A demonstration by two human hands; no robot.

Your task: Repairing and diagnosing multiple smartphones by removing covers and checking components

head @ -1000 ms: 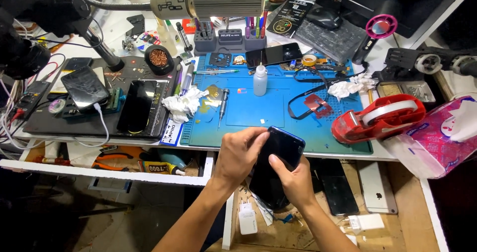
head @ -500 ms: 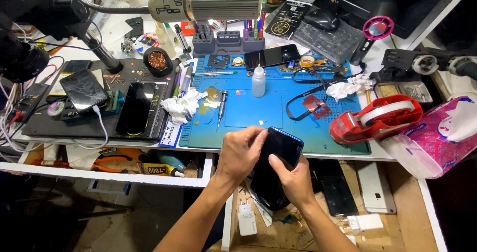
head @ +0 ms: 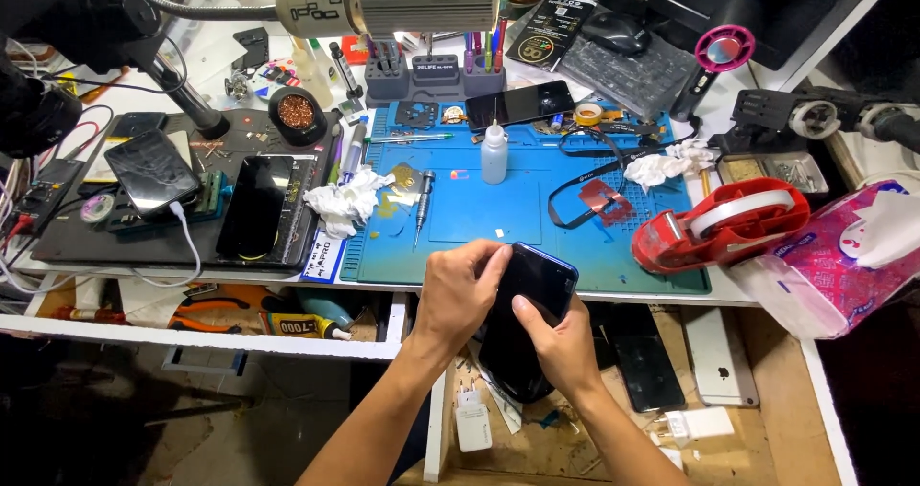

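Cluttered with repair gear, our bench carries a blue work mat (head: 498, 227) just beyond our hands, at whose near edge we hold a dark phone (head: 527, 318). Our left hand (head: 458, 296) is curled over the phone's left edge, its fingers (head: 491, 261) bent onto the upper corner of the glass. Our right hand (head: 563, 344) wraps the lower right side, its thumb pressed on the screen; both are closed on the phone. The phone's long axis runs from the top corner, which points away from us and slightly right toward the mat, down to the bottom end, which points back at us over the open drawer (head: 767, 428). Its glossy face is turned up.

Beyond our left hand lie a crumpled tissue (head: 347, 201) and a small screwdriver (head: 423, 198); a white squeeze bottle (head: 494, 152) stands farther off. Right of our right hand sits a red tape dispenser (head: 733, 225).
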